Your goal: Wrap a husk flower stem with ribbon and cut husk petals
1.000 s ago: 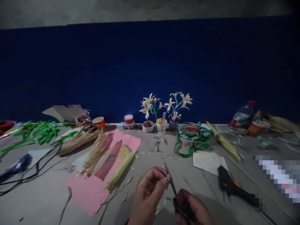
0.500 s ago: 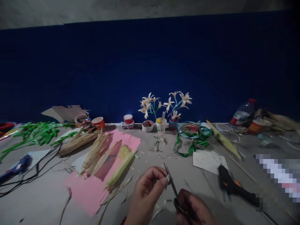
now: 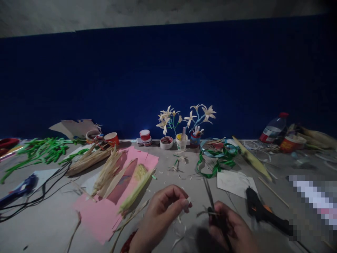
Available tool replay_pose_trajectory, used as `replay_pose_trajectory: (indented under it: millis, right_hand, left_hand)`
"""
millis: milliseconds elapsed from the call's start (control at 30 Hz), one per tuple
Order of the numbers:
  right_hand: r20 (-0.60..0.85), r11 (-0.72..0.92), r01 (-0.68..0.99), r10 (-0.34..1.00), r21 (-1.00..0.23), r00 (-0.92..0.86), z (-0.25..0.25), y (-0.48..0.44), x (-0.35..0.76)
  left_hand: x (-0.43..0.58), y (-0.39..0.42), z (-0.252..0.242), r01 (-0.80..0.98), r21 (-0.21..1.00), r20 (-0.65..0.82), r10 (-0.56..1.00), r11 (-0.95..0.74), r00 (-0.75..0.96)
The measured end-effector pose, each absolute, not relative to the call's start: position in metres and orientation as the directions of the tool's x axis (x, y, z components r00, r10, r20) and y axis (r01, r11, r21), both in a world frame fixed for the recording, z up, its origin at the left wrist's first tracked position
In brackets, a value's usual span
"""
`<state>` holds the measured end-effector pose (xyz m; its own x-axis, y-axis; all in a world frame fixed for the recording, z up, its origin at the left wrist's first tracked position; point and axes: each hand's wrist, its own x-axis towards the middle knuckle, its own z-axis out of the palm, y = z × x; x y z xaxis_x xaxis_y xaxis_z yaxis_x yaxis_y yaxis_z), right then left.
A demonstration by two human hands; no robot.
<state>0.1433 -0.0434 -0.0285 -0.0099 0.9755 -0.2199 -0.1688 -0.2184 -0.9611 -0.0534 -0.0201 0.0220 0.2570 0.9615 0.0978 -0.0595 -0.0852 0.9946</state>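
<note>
My left hand (image 3: 168,207) is closed in a pinch, with a small pale piece of husk (image 3: 188,200) showing at its fingertips. To its right, my right hand (image 3: 228,223) grips a pair of scissors (image 3: 210,195), blades pointing up and away from me, apart from the left hand. A thin dry strip (image 3: 203,213) shows by the scissors' pivot; whether it is held there I cannot tell. Pale trimmings (image 3: 179,239) lie on the table under the hands. Beyond them rests a small white flower with a green stem (image 3: 177,162).
Corn husks (image 3: 105,175) lie on pink paper (image 3: 92,218) at left, near green pipe cleaners (image 3: 44,149). A black glue gun (image 3: 265,212) and white paper (image 3: 235,182) lie right. Cups, including a white one (image 3: 181,143), and husk flowers (image 3: 165,117) stand at the back, near green ribbon (image 3: 214,170).
My right hand has drawn the scissors away to the right from the left fingertips. My left hand still pinches the pale piece and has shifted only slightly.
</note>
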Motion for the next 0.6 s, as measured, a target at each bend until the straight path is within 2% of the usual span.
replay_pose_trajectory:
  millis: [167, 333, 433, 533, 600]
  right_hand:
    - [0.023, 0.019, -0.095, 0.999, -0.995, -0.037, 0.0, -0.031, 0.145]
    - [0.011, 0.001, -0.112, 0.996, -0.994, -0.093, 0.006, -0.022, 0.14]
    - [0.017, 0.01, -0.173, 0.999, -0.985, -0.038, -0.003, -0.019, 0.136]
    - [0.034, 0.043, -0.223, 0.998, -0.974, 0.045, -0.012, -0.02, 0.136]
    - [0.044, 0.062, -0.224, 0.996, -0.973, 0.084, -0.013, -0.023, 0.137]
  left_hand:
    - [-0.046, -0.022, 0.033, 0.101, 0.984, 0.104, 0.938, -0.145, 0.332]
    - [-0.039, -0.019, 0.044, 0.319, 0.883, 0.21, 0.897, -0.345, 0.39]
    - [-0.041, -0.018, 0.044, 0.348, 0.85, 0.242, 0.88, -0.396, 0.409]
    - [-0.043, -0.025, 0.033, 0.345, 0.794, 0.466, 0.866, -0.5, 0.183]
    - [-0.042, -0.034, 0.018, 0.339, 0.737, 0.622, 0.783, -0.585, 0.0]
